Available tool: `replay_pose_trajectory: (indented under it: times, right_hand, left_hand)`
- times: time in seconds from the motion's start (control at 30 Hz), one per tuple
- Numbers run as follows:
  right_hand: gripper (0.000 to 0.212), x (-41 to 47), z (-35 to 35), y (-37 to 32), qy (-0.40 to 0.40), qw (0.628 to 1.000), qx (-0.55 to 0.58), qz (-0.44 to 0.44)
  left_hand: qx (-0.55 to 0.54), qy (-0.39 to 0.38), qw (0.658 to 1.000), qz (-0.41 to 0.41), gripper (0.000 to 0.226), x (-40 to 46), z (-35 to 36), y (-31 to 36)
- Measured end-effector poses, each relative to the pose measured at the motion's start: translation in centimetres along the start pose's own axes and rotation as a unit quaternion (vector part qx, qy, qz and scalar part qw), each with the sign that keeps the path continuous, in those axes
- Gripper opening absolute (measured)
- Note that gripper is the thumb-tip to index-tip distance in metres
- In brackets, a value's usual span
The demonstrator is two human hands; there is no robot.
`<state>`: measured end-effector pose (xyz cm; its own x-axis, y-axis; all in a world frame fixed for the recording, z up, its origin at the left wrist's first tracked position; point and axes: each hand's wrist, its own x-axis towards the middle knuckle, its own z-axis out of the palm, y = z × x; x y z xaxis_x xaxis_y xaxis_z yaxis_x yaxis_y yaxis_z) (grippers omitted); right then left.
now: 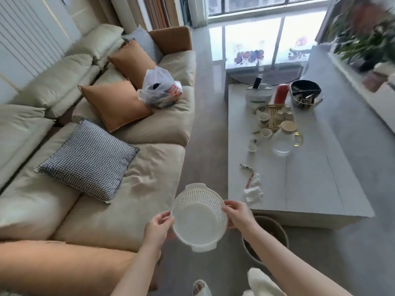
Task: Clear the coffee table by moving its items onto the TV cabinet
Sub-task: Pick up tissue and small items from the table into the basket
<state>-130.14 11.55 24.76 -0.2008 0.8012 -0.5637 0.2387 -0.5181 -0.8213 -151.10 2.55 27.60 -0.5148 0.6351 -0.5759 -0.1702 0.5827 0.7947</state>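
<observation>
A person is holding a white perforated colander (199, 216) over the grey floor (205, 133), the left hand (159, 226) and the right hand (238, 214) each gripping its rim on opposite sides. To the right, the long white surface (310, 189) is carrying crumpled tissues (253, 192), a glass pitcher (285, 138), small cups (265, 132), a red cylinder (281, 94) and a dark bowl (305, 94). A cream sofa (132, 167) with cushions is lying to the left.
</observation>
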Motion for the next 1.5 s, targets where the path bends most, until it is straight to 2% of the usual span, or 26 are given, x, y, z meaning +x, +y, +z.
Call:
replay_pose_trajectory:
  times: [0.13,0.3,0.5,0.63,1.0,1.2,1.37,1.43,1.5]
  right_hand:
    - [0.025,1.3,1.5,-1.4,0.052,0.998,0.038,0.004]
    - [0.028,4.4,0.8,-1.8,0.110,0.993,0.047,0.013]
    - [0.027,10.4,-0.7,-1.3,0.161,0.983,0.072,0.047]
    - [0.027,15.4,-2.0,-1.1,0.197,0.975,0.071,0.067]
    - [0.028,28.0,-5.2,0.5,0.177,0.979,0.007,0.106]
    - [0.029,35.0,-5.4,3.2,0.172,0.979,-0.001,0.109]
    - [0.025,40.6,-4.9,5.6,0.155,0.982,0.002,0.108]
    - [0.026,43.0,-5.5,6.8,0.184,0.976,-0.069,0.099]
    - [0.028,45.1,-6.9,8.1,0.230,0.954,-0.168,0.095]
  left_hand:
    - [0.052,-0.075,0.996,-0.003,0.025,4.1,-0.3,3.7]
    - [0.102,-0.127,0.987,0.004,0.023,9.2,3.0,6.1]
    - [0.144,-0.138,0.979,-0.036,0.031,16.3,7.9,6.4]
    - [0.154,-0.147,0.976,-0.054,0.028,20.4,11.4,6.6]
    - [0.140,-0.156,0.975,-0.071,0.036,31.1,18.9,5.3]
    - [0.186,-0.199,0.962,-0.024,0.034,37.4,21.6,3.6]
    - [0.249,-0.157,0.956,-0.002,0.036,42.4,22.5,1.6]
    - [0.256,-0.124,0.959,-0.003,0.035,44.4,22.3,0.9]
    - [0.266,-0.096,0.959,-0.006,0.034,46.3,21.8,0.2]
